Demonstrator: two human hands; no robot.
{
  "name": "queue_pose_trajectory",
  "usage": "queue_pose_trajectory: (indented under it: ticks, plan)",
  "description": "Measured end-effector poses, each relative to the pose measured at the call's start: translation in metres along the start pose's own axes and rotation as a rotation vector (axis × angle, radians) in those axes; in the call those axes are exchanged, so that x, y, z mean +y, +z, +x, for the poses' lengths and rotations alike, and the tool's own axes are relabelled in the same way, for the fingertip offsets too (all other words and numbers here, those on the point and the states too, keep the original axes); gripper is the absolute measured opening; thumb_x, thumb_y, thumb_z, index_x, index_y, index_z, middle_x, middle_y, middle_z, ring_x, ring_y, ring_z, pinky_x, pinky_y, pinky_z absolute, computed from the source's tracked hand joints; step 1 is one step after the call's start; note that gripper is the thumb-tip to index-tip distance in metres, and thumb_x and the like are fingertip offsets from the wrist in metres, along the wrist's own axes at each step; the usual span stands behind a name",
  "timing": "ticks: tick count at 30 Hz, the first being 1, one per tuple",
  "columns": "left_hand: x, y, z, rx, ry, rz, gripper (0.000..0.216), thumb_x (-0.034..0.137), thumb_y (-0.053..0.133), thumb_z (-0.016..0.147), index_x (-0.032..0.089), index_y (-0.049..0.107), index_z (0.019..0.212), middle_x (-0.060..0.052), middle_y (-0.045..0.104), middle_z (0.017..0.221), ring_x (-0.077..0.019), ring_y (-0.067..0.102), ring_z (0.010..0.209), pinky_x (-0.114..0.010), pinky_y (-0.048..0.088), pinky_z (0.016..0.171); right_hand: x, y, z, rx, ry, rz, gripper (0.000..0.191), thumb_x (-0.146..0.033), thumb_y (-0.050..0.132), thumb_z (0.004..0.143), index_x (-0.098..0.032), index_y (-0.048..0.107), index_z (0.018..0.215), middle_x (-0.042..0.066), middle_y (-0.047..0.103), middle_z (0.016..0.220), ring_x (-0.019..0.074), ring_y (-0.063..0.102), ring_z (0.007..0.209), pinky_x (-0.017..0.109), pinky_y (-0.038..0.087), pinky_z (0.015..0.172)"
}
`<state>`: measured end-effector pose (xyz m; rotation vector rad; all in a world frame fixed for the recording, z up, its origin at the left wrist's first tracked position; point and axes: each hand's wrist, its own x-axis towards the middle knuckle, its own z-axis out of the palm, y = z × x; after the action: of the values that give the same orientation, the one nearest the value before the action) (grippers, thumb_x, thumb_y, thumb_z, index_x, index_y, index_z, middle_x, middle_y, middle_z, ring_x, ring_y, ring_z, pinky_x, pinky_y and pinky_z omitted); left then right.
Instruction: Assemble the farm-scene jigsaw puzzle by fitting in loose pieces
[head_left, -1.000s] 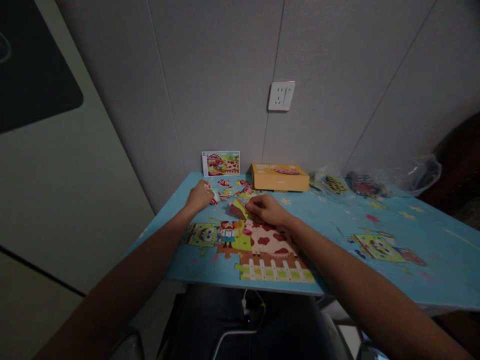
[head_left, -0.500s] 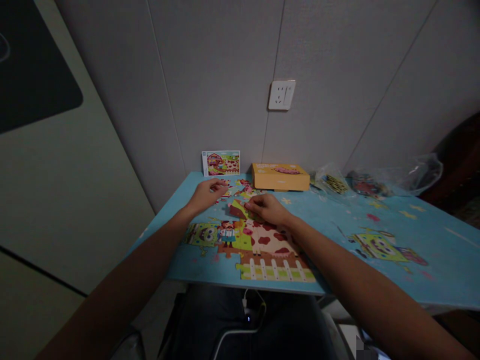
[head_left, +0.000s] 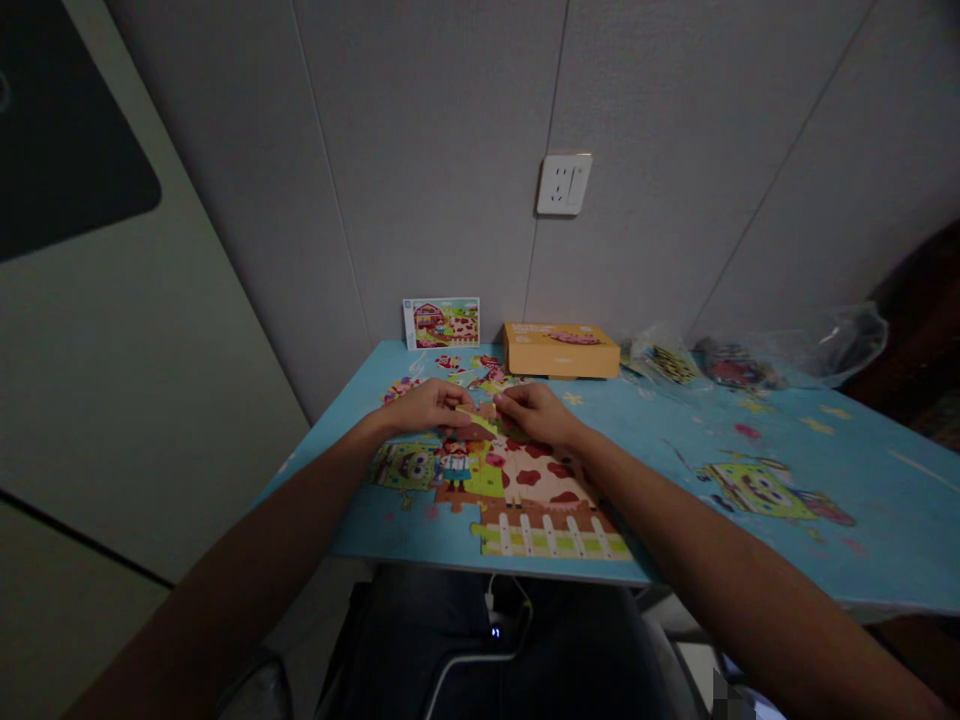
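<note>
A partly built farm jigsaw (head_left: 525, 495) with a spotted cow, a farmer and a white fence lies near the front edge of the blue table (head_left: 645, 470). At its upper edge my left hand (head_left: 427, 405) and my right hand (head_left: 534, 410) meet, fingers curled. Both pinch a green and brown puzzle piece (head_left: 477, 417) between them, just above the farmer. Loose puzzle pieces (head_left: 472, 372) lie scattered behind my hands.
A reference picture card (head_left: 441, 322) leans on the wall at the back. An orange puzzle box (head_left: 560, 350) sits beside it, with clear plastic bags (head_left: 750, 362) to its right. A wall socket (head_left: 563, 184) is above. Cartoon stickers (head_left: 772, 492) mark the tabletop.
My left hand has left the loose pieces at the back left and come right to meet my right hand at the piece. My right hand stayed nearly in place.
</note>
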<state>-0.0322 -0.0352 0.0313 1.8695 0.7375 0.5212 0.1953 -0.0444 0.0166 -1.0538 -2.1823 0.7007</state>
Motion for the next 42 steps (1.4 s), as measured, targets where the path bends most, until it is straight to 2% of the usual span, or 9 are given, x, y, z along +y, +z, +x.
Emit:
queue_pose_trajectory:
  ticks: [5,11,14,24,28,30,33,36,42]
  plan:
    - [-0.002,0.0,-0.002,-0.081,-0.074,-0.084,0.03,0.036,0.073,0.069,0.013,0.059,0.081,0.001,0.062,0.061,-0.0085,0.057,0.048,-0.019,0.043,0.048,0.002,0.0,0.0,-0.014,-0.001,-0.015,0.051,-0.053,0.038,0.089,-0.016,0.047,0.055,-0.003,0.04,0.047,0.008,0.032,0.047,0.023,0.022,0.049]
    - [0.014,0.002,-0.013,-0.551,-0.435,0.071,0.026,0.039,0.075,0.066,0.015,0.065,0.073,0.0,0.064,0.055,-0.0134,0.06,0.043,-0.017,0.037,0.035,0.003,0.001,0.0,-0.038,-0.014,-0.045,0.05,-0.051,0.037,0.089,-0.016,0.044,0.054,-0.005,0.038,0.046,0.0073,0.03,0.046,0.023,0.021,0.049]
    - [0.024,0.01,-0.016,-0.68,-0.553,0.166,0.022,0.036,0.073,0.068,0.016,0.067,0.071,0.001,0.064,0.053,-0.0138,0.061,0.042,-0.017,0.037,0.034,0.004,0.001,0.0,-0.046,-0.006,-0.039,0.049,-0.051,0.038,0.089,-0.016,0.044,0.054,-0.005,0.038,0.046,0.0071,0.031,0.047,0.023,0.021,0.049]
    - [0.026,0.016,-0.016,-0.725,-0.478,0.194,0.024,0.038,0.07,0.072,0.015,0.064,0.068,0.0,0.064,0.053,-0.0105,0.057,0.038,-0.015,0.03,0.032,0.003,0.0,0.0,-0.064,0.034,-0.13,0.047,-0.049,0.04,0.089,-0.015,0.053,0.059,-0.002,0.048,0.05,0.0081,0.039,0.048,0.023,0.027,0.051]
    - [0.022,0.015,-0.015,-0.75,-0.476,0.138,0.021,0.037,0.067,0.074,0.018,0.061,0.076,0.001,0.067,0.058,-0.0118,0.058,0.039,-0.016,0.032,0.033,0.003,-0.004,0.0,-0.068,0.018,-0.366,0.037,-0.051,0.056,0.081,-0.016,0.066,0.087,0.005,0.064,0.077,0.0146,0.055,0.068,0.024,0.038,0.064]
    - [0.02,0.013,-0.015,-0.745,-0.49,0.139,0.02,0.037,0.067,0.075,0.018,0.059,0.076,0.002,0.067,0.059,-0.0121,0.058,0.039,-0.016,0.033,0.033,0.004,-0.008,0.0,-0.078,0.029,-0.528,0.049,-0.056,0.063,0.074,-0.016,0.065,0.103,0.01,0.064,0.096,0.0202,0.058,0.084,0.027,0.041,0.074]
    - [0.017,0.011,-0.014,-0.744,-0.506,0.142,0.02,0.036,0.068,0.074,0.019,0.059,0.076,0.002,0.067,0.058,-0.0128,0.06,0.042,-0.016,0.033,0.033,0.007,-0.017,-0.001,-0.104,0.156,-0.703,0.061,-0.065,0.062,0.07,-0.018,0.063,0.108,0.015,0.06,0.111,0.0267,0.058,0.098,0.032,0.041,0.082]
    - [0.013,0.01,-0.014,-0.755,-0.53,0.118,0.021,0.036,0.069,0.073,0.019,0.058,0.076,0.001,0.067,0.059,-0.0137,0.061,0.044,-0.017,0.037,0.036,0.014,-0.032,-0.004,-0.119,0.317,-0.758,0.063,-0.068,0.061,0.068,-0.019,0.062,0.107,0.016,0.06,0.115,0.0302,0.056,0.104,0.036,0.042,0.083]
    - [0.009,0.011,-0.015,-0.708,-0.561,0.039,0.026,0.039,0.072,0.07,0.018,0.056,0.076,0.002,0.065,0.055,-0.0155,0.062,0.046,-0.022,0.049,0.044,0.037,-0.059,-0.009,-0.137,0.578,-0.744,0.064,-0.064,0.066,0.064,-0.013,0.066,0.102,0.017,0.066,0.108,0.0272,0.062,0.095,0.03,0.045,0.073]
